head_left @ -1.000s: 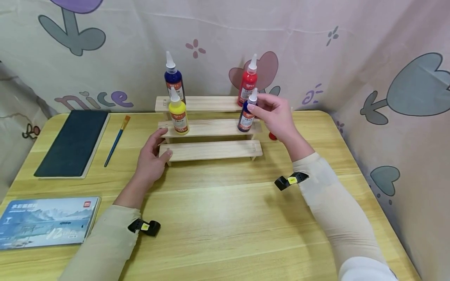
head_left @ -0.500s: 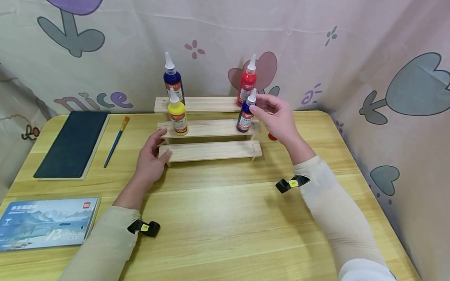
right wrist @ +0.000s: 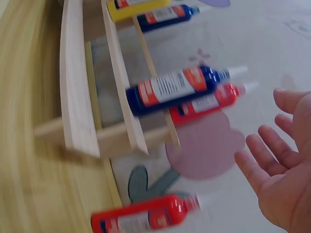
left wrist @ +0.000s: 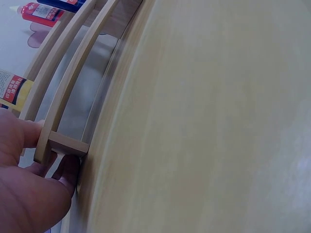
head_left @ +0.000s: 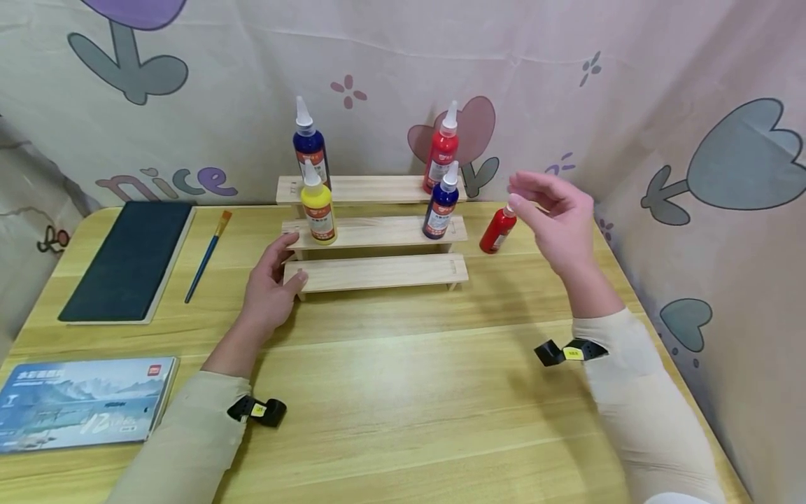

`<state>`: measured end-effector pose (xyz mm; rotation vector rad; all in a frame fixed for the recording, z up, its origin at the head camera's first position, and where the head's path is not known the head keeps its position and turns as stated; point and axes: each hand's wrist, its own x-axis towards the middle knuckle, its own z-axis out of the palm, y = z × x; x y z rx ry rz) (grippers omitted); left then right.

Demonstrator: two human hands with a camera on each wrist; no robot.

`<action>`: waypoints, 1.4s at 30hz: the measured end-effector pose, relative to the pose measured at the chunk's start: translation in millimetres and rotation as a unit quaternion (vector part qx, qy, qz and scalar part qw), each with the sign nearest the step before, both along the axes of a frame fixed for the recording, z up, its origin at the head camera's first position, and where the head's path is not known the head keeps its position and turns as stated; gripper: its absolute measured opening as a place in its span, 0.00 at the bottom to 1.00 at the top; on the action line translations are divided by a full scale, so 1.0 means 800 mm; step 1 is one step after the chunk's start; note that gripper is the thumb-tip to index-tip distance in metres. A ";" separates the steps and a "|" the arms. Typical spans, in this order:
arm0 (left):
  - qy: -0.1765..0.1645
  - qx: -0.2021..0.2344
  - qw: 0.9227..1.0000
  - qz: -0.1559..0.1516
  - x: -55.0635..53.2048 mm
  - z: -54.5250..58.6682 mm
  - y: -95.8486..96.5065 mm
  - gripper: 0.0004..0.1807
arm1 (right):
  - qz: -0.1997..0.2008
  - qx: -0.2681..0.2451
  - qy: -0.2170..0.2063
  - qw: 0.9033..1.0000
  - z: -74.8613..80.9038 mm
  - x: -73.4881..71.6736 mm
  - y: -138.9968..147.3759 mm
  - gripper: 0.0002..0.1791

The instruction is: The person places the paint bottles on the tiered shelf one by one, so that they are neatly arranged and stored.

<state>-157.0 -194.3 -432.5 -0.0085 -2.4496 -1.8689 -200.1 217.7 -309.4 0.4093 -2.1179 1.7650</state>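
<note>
A three-step wooden display stand (head_left: 378, 271) stands at the table's back. My left hand (head_left: 269, 287) grips the left end of its lowest step, thumb and fingers around the board in the left wrist view. On the middle step are a yellow paint bottle (head_left: 319, 213) at left and a dark blue paint bottle (head_left: 440, 212) at right. The top step bears another dark blue bottle (head_left: 310, 148) and a red bottle (head_left: 442, 157). Right of the stand, a second red bottle (head_left: 497, 229) stands on the table. My right hand (head_left: 560, 220) hovers beside its top, fingers loose, holding nothing.
A dark notebook (head_left: 129, 262) and a blue-handled paintbrush (head_left: 208, 257) lie at the table's left. Nearer the front left is a blue picture-covered pad (head_left: 85, 402). A printed curtain (head_left: 252, 84) hangs right behind the table.
My right hand has let go of the dark blue bottle on the middle step and moved right, to near the red bottle on the table. The left hand has stayed on the stand.
</note>
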 end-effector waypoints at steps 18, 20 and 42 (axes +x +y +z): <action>0.005 0.008 1.000 -0.004 0.001 0.001 0.002 0.37 | -0.050 0.024 -0.121 0.991 -0.063 -0.038 0.053 0.21; 0.005 0.009 1.000 -0.004 0.000 -0.001 0.002 0.37 | -0.045 0.050 -0.139 0.988 -0.067 -0.042 0.054 0.21; 0.004 0.011 1.000 0.001 0.001 -0.001 0.002 0.37 | -0.066 0.077 -0.173 0.980 -0.093 -0.056 0.049 0.15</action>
